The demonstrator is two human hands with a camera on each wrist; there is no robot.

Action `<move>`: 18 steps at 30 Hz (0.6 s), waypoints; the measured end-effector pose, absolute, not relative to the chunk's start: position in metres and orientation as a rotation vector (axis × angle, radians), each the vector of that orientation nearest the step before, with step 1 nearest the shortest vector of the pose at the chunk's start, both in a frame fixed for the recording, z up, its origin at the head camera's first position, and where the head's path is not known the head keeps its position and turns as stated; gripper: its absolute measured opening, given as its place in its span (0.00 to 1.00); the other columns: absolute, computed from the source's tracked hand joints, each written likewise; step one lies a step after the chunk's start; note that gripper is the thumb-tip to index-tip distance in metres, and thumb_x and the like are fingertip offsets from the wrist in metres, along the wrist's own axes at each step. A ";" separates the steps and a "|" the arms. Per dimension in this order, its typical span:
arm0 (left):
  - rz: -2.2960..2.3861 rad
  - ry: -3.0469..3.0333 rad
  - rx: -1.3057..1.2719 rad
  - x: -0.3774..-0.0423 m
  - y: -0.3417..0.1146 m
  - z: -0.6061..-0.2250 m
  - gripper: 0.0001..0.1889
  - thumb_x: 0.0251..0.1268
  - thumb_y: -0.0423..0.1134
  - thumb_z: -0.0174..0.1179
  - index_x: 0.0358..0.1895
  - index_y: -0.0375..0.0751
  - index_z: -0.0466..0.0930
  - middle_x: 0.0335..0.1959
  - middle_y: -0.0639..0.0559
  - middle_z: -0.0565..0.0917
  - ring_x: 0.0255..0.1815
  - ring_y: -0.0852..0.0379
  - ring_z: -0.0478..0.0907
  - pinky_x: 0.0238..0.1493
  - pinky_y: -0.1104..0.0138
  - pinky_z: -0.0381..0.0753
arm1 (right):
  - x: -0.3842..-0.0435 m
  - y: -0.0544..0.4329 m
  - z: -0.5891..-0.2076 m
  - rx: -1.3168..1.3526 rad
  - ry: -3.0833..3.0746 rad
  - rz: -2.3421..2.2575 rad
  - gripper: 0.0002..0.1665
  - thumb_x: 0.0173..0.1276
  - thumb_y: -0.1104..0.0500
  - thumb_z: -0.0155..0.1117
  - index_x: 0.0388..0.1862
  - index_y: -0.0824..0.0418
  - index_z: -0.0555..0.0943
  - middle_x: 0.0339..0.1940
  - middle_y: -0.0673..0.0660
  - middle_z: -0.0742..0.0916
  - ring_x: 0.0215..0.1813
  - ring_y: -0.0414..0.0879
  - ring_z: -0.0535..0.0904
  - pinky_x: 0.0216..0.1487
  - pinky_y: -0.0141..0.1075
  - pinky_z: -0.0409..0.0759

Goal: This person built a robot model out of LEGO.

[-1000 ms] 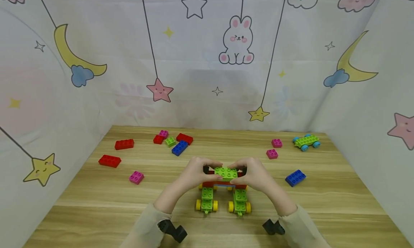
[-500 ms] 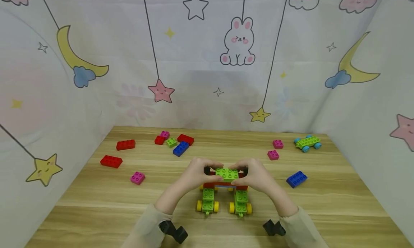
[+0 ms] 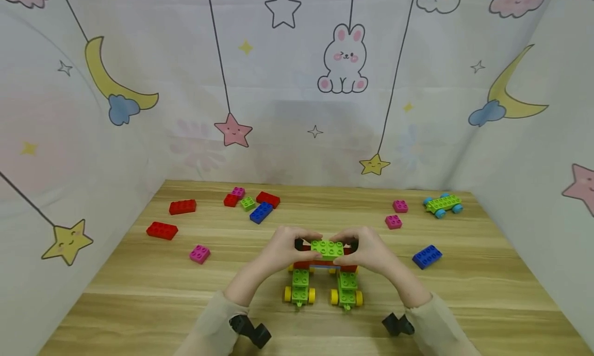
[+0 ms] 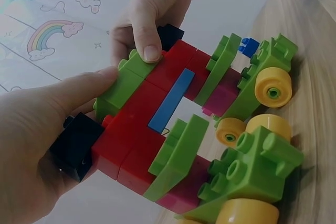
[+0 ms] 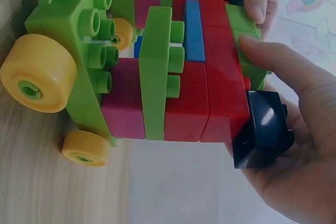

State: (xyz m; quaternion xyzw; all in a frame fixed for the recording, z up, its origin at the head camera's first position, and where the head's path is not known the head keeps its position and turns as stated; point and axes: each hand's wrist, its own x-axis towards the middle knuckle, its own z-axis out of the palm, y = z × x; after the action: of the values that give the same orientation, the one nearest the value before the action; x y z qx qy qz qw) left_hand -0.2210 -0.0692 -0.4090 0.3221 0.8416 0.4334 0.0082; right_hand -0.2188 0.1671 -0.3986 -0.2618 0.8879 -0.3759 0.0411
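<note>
In the head view my left hand (image 3: 280, 248) and right hand (image 3: 369, 248) meet from either side at two light-green building bricks (image 3: 327, 249) on top of a block build. Each thumb lies on the near face of these bricks, with the other fingers curled behind. Beneath them are red bricks (image 4: 126, 135) bridged by a thin blue piece (image 4: 172, 100). A black brick (image 4: 79, 142) sits near my left palm, another black brick (image 5: 262, 129) near my right. The build stands on two green wheeled bases (image 3: 300, 294) with yellow wheels (image 5: 39, 72); green and magenta bricks lie between.
Red bricks (image 3: 162, 230), a magenta brick (image 3: 199, 254) and a small mixed cluster including a blue brick (image 3: 261, 212) lie left on the wooden table (image 3: 139, 304). To the right are magenta bricks (image 3: 393, 222), a blue brick (image 3: 427, 256) and a green car base (image 3: 443, 204) with blue wheels.
Everything sits slightly farther right in the head view, as if the camera turned a little. Both hands keep the same hold on the green bricks, and the build looks unchanged.
</note>
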 end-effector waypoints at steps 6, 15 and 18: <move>1.334 2.631 1.021 -0.221 -0.068 -0.408 0.19 0.60 0.40 0.69 0.54 0.36 0.84 0.51 0.45 0.86 0.50 0.50 0.84 0.48 0.66 0.84 | -0.220 0.170 -0.398 -0.817 2.707 -1.127 0.23 0.55 0.56 0.77 0.50 0.62 0.85 0.45 0.56 0.89 0.43 0.43 0.81 0.43 0.33 0.81; 1.285 2.643 1.119 -0.222 -0.069 -0.407 0.19 0.61 0.40 0.68 0.54 0.36 0.83 0.51 0.44 0.86 0.50 0.50 0.84 0.49 0.64 0.84 | -0.220 0.173 -0.402 -0.946 2.727 -1.107 0.23 0.58 0.54 0.76 0.51 0.61 0.85 0.47 0.56 0.89 0.47 0.46 0.83 0.48 0.35 0.82; 1.267 2.660 1.131 -0.222 -0.070 -0.407 0.19 0.61 0.40 0.68 0.55 0.37 0.83 0.51 0.44 0.86 0.50 0.50 0.84 0.50 0.64 0.84 | -0.219 0.173 -0.403 -0.988 2.737 -1.104 0.23 0.59 0.53 0.75 0.51 0.61 0.85 0.48 0.56 0.88 0.48 0.47 0.83 0.48 0.35 0.82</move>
State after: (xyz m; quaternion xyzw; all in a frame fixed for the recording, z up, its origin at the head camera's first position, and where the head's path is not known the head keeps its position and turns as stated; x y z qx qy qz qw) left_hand -0.2220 -0.0696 -0.4072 0.3583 0.8429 0.4013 -0.0072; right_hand -0.2190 0.1730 -0.4026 -0.3174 0.8794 -0.3546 0.0146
